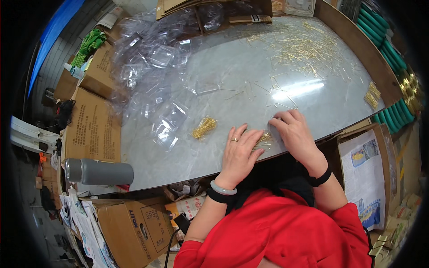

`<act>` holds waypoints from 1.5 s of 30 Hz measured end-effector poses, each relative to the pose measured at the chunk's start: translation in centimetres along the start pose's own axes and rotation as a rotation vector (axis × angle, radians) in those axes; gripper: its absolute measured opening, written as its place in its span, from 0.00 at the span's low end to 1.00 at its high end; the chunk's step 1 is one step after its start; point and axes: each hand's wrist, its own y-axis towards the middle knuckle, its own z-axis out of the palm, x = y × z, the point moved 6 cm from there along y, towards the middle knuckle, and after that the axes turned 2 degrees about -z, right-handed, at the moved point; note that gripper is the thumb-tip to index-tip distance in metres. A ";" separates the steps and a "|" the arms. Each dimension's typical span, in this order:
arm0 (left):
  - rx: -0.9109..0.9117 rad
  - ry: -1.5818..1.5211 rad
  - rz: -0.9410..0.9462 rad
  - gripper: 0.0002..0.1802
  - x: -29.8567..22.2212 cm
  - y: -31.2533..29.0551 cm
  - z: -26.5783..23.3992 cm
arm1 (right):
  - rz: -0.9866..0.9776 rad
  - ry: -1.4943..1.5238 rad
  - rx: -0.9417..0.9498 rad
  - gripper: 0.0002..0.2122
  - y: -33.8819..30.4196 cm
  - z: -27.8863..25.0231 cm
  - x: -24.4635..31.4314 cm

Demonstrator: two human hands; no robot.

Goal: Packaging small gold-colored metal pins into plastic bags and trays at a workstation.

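Observation:
My left hand (pixel 241 149) lies curved over a small bundle of gold wire hooks (pixel 264 142) at the table's near edge, thumb on one side and fingers on the other. Close by on the right, my right hand (pixel 295 136) is bent with its fingertips drawn together near the tabletop. Whatever lies between those fingertips is too small to make out. Just beyond them are a few loose wire hooks (pixel 286 106). To the left of my left hand sits another gathered bundle of gold hooks (pixel 204 128).
Clear plastic boxes (pixel 163 56) are heaped over the table's left side. Loose gold hooks (pixel 308 49) spread across the far right, with a neat bundle (pixel 372 96) by the right edge. A grey bottle (pixel 105 172) lies at the near left corner. Cardboard boxes (pixel 91 127) flank the table.

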 end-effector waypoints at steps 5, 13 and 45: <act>-0.027 -0.013 -0.006 0.27 -0.3 0.1 -0.2 | 0.091 0.047 0.075 0.10 -0.9 1.0 0.5; -0.066 0.027 0.002 0.26 -0.2 -0.1 0.1 | -0.023 0.153 -0.003 0.12 -0.3 -0.7 1.1; 0.113 -0.314 -0.095 0.45 3.0 -2.0 -2.6 | -0.143 0.320 0.055 0.16 0.5 2.9 2.0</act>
